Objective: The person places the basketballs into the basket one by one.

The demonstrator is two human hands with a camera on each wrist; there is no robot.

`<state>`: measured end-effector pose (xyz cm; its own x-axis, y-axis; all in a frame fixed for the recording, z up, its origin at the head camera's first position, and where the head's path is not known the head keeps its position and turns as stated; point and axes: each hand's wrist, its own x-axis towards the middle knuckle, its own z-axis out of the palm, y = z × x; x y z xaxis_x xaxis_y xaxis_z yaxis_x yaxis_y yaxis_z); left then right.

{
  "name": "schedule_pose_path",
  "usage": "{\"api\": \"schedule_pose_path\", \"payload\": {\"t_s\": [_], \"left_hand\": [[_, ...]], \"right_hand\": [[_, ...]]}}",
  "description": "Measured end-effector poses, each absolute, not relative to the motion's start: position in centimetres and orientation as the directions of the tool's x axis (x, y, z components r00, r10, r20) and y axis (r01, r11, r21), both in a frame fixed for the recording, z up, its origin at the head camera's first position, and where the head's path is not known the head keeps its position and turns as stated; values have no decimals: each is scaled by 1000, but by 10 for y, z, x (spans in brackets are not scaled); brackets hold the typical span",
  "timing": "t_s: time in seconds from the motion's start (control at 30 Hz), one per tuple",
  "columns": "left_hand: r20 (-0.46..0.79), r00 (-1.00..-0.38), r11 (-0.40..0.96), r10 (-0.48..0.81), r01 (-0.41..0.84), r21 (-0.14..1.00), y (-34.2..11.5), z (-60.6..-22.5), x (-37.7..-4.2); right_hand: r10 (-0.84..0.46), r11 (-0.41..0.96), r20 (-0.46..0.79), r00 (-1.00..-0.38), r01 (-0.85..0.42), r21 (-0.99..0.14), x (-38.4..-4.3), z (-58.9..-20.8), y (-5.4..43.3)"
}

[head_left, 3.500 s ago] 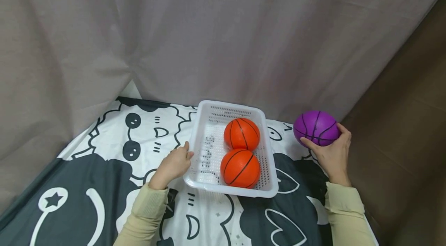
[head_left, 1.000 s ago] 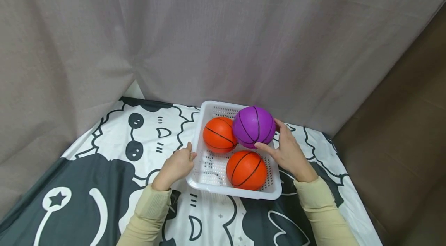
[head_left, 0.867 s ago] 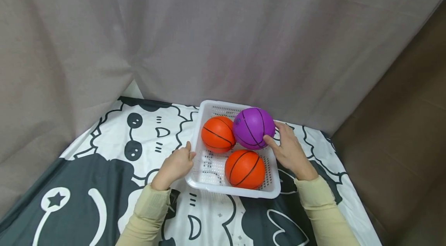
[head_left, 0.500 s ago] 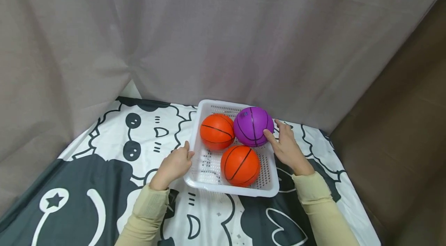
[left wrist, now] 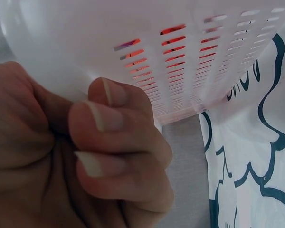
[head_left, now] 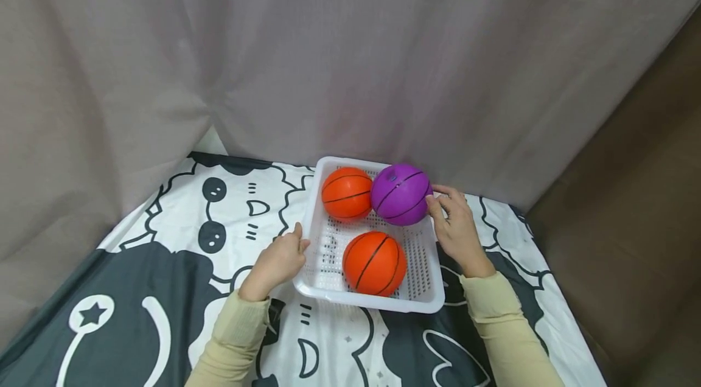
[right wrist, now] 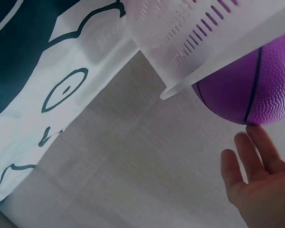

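Note:
A white perforated plastic basket [head_left: 372,302] holds two orange toy basketballs, one [head_left: 347,194] at the back left and the other [head_left: 375,264] near the front. A purple toy basketball [head_left: 401,195] sits in its back right corner, beside the back orange one. My left hand [head_left: 278,260] grips the basket's left rim; the left wrist view shows its fingers [left wrist: 118,142] curled against the basket wall. Over the right rim, my right hand [head_left: 456,226] has loosely extended fingers at the purple ball's right side. In the right wrist view a fingertip [right wrist: 254,130] meets the ball's surface.
The basket rests on a black and white cartoon-print cloth [head_left: 164,204]. Close behind it hangs a grey curtain [head_left: 350,58], with a brown surface [head_left: 630,223] to the right.
My right hand has brought the purple ball leftward from beyond the basket into it, and its fingers have loosened. The back orange ball has shifted left and back. My left hand stays on the rim.

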<state>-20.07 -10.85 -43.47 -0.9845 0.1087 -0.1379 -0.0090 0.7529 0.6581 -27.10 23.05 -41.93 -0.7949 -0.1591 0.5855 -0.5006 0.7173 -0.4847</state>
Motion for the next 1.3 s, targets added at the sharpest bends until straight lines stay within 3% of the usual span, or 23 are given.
{"api": "schedule_pose_path", "payload": {"t_s": [0.23, 0.53, 0.87, 1.1, 1.3], "left_hand": [[-141, -984, 769, 110, -6, 639, -112, -430, -200], [-144, -982, 765, 119, -1, 644, -111, -431, -201], [-135, -983, 786, 126, 16, 618, -109, -431, -201], [-113, -985, 795, 130, 36, 605, -109, -431, -200], [-126, -985, 797, 121, 20, 604, -113, -429, -200]], "right_hand": [[-150, 694, 571, -807, -497, -520, -258, -414, 231], [-237, 750, 452, -860, -458, -477, -246, -406, 227], [-231, 795, 302, -925, -358, -490, -239, -414, 225], [-218, 810, 326, -920, -357, -465, -241, -419, 225], [-252, 853, 402, -880, -398, -337, -243, -423, 213]]}}
